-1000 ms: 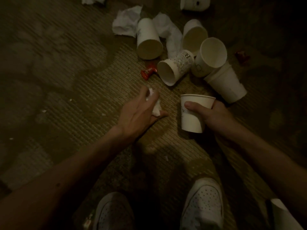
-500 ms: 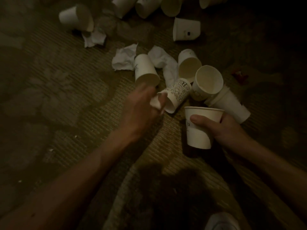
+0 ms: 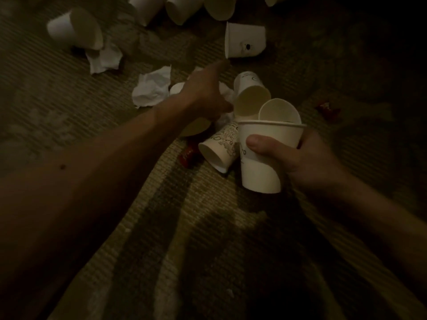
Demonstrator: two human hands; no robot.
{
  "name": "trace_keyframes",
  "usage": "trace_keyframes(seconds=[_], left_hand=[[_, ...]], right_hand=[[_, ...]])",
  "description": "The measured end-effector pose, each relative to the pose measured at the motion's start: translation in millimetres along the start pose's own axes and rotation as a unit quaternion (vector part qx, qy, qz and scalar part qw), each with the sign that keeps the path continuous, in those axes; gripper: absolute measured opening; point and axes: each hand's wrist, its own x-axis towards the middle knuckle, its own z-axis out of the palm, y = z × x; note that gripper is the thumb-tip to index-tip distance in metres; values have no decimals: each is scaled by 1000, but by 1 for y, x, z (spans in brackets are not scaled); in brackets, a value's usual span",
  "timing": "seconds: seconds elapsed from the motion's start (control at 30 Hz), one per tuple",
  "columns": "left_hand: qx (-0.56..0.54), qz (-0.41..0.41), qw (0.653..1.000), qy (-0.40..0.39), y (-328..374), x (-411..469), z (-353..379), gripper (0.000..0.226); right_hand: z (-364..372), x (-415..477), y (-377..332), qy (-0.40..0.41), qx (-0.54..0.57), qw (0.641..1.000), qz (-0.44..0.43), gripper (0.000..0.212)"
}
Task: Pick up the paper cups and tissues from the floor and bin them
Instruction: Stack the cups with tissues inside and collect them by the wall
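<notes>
My right hand (image 3: 307,162) grips an upright white paper cup (image 3: 261,172) above the carpet. My left hand (image 3: 203,95) reaches forward over a long white tissue (image 3: 225,92), which shows on both sides of its thumb; one finger points ahead. Beside the hand lie tipped cups: one with an open mouth (image 3: 250,98), another behind the held cup (image 3: 279,110), a printed one (image 3: 219,148). A cup (image 3: 194,128) is partly hidden under my left wrist. A crumpled tissue (image 3: 152,88) lies left of the hand.
Farther off lie a cup on its side (image 3: 245,40), a cup at the upper left (image 3: 74,28) with a tissue (image 3: 104,57) by it, and several cups along the top edge (image 3: 184,8). Red wrappers (image 3: 188,154) (image 3: 328,109) lie on the patterned carpet (image 3: 69,116).
My left hand, pinching a small tissue, moved forward from the bare carpet to the long tissue among the cups. My right hand rose with its cup. My view tilted forward; my shoes left it.
</notes>
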Motion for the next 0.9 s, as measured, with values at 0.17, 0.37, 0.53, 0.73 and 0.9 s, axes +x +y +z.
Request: trace_keyframes(seconds=[0.17, 0.37, 0.53, 0.73, 0.9], left_hand=[[182, 22, 983, -20, -15, 26, 20, 73], [159, 42, 986, 41, -20, 19, 28, 38], [50, 38, 994, 87, -4, -3, 17, 22], [-20, 33, 971, 237, -27, -33, -51, 31], [-18, -63, 964, 257, -86, -30, -69, 41]], right_hand=[[-2, 4, -1, 0, 1, 1000, 7, 56], [-3, 3, 0, 6, -1, 1000, 17, 62], [-1, 1, -9, 19, -12, 1000, 1, 63], [14, 5, -27, 7, -8, 1000, -22, 55], [33, 6, -29, -27, -25, 999, -13, 35]])
